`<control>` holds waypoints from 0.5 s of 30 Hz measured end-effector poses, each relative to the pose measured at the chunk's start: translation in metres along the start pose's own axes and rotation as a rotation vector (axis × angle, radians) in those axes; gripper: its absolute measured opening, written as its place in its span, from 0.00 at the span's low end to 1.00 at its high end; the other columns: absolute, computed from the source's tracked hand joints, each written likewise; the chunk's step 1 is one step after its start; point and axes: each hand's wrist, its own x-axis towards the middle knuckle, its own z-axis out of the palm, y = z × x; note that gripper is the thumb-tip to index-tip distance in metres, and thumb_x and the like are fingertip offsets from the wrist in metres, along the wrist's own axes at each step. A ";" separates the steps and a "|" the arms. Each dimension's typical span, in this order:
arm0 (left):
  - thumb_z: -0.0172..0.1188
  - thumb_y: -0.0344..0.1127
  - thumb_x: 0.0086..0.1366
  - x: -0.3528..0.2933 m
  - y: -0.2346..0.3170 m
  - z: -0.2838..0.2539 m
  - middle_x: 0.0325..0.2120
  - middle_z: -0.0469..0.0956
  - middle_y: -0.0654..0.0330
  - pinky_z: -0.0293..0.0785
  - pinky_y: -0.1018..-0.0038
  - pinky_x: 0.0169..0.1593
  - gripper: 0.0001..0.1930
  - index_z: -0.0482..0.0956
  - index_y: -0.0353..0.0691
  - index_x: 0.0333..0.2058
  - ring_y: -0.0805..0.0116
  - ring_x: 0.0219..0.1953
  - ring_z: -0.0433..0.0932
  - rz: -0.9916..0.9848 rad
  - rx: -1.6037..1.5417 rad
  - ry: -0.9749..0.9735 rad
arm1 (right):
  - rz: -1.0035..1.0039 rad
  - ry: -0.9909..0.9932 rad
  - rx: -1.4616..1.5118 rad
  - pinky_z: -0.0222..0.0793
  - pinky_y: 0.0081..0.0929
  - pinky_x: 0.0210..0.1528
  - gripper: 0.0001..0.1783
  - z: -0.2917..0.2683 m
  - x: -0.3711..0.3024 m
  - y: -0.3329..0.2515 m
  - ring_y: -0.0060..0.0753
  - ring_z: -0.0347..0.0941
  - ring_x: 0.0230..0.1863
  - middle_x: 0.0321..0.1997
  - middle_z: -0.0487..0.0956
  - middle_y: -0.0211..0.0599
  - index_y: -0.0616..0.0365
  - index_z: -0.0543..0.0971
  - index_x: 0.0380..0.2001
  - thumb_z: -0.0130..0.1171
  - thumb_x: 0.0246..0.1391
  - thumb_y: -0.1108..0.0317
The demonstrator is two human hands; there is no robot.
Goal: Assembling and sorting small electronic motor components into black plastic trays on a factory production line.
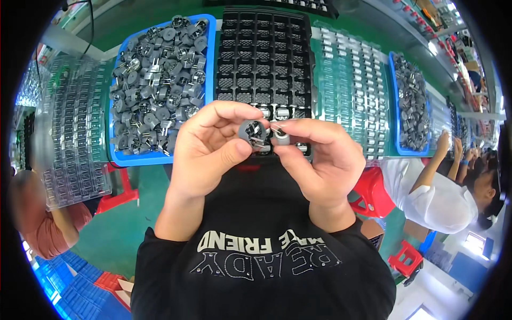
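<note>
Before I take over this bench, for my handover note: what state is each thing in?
Left hand, gripping a gray cup
Right hand, pinching a small cylinder
Gray cup, open, metal bits showing
Blue bins, heaped with gray parts
Black tray, silvery cylinders in near pockets
Clear tray, holding pale cylinders

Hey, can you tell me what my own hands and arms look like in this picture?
Your left hand and right hand are ungloved, and both forearms are bare. Short black sleeves belong to a black shirt with pale lettering, some solid, some outlined.
</note>
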 end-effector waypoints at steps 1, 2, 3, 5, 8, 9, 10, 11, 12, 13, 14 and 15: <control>0.68 0.24 0.65 0.000 -0.001 0.000 0.49 0.81 0.52 0.79 0.74 0.52 0.20 0.75 0.27 0.54 0.70 0.49 0.81 0.044 0.006 -0.027 | -0.113 -0.019 -0.078 0.81 0.28 0.44 0.16 0.002 0.003 0.001 0.35 0.84 0.42 0.41 0.85 0.47 0.70 0.82 0.43 0.67 0.48 0.89; 0.68 0.24 0.65 0.000 0.000 0.005 0.49 0.81 0.53 0.78 0.73 0.54 0.20 0.76 0.27 0.54 0.70 0.49 0.81 0.038 -0.034 -0.001 | -0.228 -0.045 -0.157 0.80 0.28 0.43 0.16 0.004 0.006 0.002 0.36 0.84 0.41 0.39 0.85 0.45 0.69 0.83 0.42 0.70 0.47 0.87; 0.68 0.24 0.65 -0.001 -0.001 0.006 0.49 0.81 0.53 0.78 0.73 0.54 0.20 0.76 0.27 0.54 0.70 0.49 0.81 0.031 -0.025 0.000 | -0.225 -0.038 -0.148 0.80 0.28 0.43 0.16 0.005 0.009 0.002 0.36 0.84 0.41 0.39 0.85 0.45 0.69 0.83 0.42 0.70 0.47 0.87; 0.69 0.24 0.64 -0.003 -0.001 0.007 0.48 0.81 0.53 0.79 0.74 0.53 0.21 0.76 0.27 0.54 0.70 0.48 0.81 0.057 -0.037 0.035 | -0.312 -0.077 -0.258 0.79 0.28 0.42 0.17 0.005 0.012 -0.001 0.38 0.83 0.39 0.37 0.86 0.44 0.66 0.86 0.39 0.75 0.43 0.82; 0.69 0.23 0.64 -0.008 0.001 0.005 0.49 0.81 0.53 0.80 0.74 0.52 0.21 0.77 0.28 0.54 0.70 0.48 0.81 0.051 -0.023 0.023 | -0.289 -0.068 -0.244 0.78 0.28 0.41 0.18 0.010 0.006 0.001 0.37 0.82 0.39 0.38 0.85 0.42 0.63 0.87 0.39 0.77 0.42 0.77; 0.69 0.23 0.64 -0.009 0.001 0.005 0.49 0.81 0.53 0.80 0.74 0.51 0.20 0.77 0.28 0.54 0.70 0.48 0.81 0.054 -0.016 0.018 | -0.285 -0.067 -0.236 0.77 0.28 0.41 0.18 0.011 0.005 0.002 0.37 0.82 0.39 0.38 0.85 0.42 0.63 0.87 0.40 0.77 0.42 0.76; 0.69 0.22 0.64 -0.009 0.001 0.005 0.49 0.82 0.53 0.80 0.74 0.51 0.20 0.77 0.28 0.54 0.71 0.48 0.81 0.054 -0.026 0.011 | -0.285 -0.069 -0.232 0.77 0.28 0.41 0.18 0.011 0.004 0.003 0.37 0.82 0.39 0.38 0.85 0.42 0.63 0.87 0.40 0.77 0.42 0.76; 0.69 0.22 0.64 -0.010 0.002 0.004 0.49 0.82 0.53 0.80 0.74 0.51 0.20 0.77 0.28 0.54 0.71 0.48 0.81 0.053 -0.024 0.012 | -0.280 -0.071 -0.203 0.77 0.28 0.40 0.18 0.012 0.004 0.004 0.36 0.81 0.39 0.38 0.84 0.41 0.63 0.87 0.40 0.78 0.42 0.75; 0.69 0.22 0.64 -0.012 0.002 0.003 0.49 0.82 0.53 0.80 0.74 0.50 0.20 0.77 0.28 0.54 0.71 0.47 0.81 0.037 -0.039 0.014 | -0.275 -0.073 -0.174 0.77 0.27 0.40 0.18 0.012 0.004 0.005 0.36 0.81 0.39 0.38 0.84 0.40 0.63 0.87 0.40 0.78 0.43 0.75; 0.69 0.22 0.64 -0.013 0.002 0.002 0.49 0.82 0.53 0.80 0.75 0.50 0.20 0.77 0.28 0.54 0.71 0.47 0.81 0.020 -0.054 0.017 | -0.274 -0.073 -0.171 0.77 0.27 0.40 0.18 0.012 0.004 0.006 0.36 0.81 0.39 0.38 0.84 0.40 0.63 0.87 0.40 0.78 0.43 0.75; 0.69 0.22 0.64 -0.013 0.001 0.002 0.49 0.82 0.53 0.80 0.75 0.50 0.20 0.77 0.28 0.54 0.71 0.47 0.81 0.019 -0.052 0.017 | -0.276 -0.080 -0.183 0.76 0.27 0.40 0.18 0.012 0.004 0.006 0.36 0.81 0.38 0.38 0.84 0.40 0.63 0.87 0.40 0.78 0.43 0.75; 0.69 0.21 0.63 -0.013 0.001 0.001 0.49 0.81 0.53 0.80 0.75 0.50 0.20 0.78 0.28 0.54 0.71 0.47 0.81 0.015 -0.037 0.020 | -0.278 -0.087 -0.194 0.76 0.26 0.40 0.18 0.013 0.004 0.006 0.35 0.81 0.38 0.38 0.83 0.39 0.63 0.87 0.40 0.77 0.43 0.75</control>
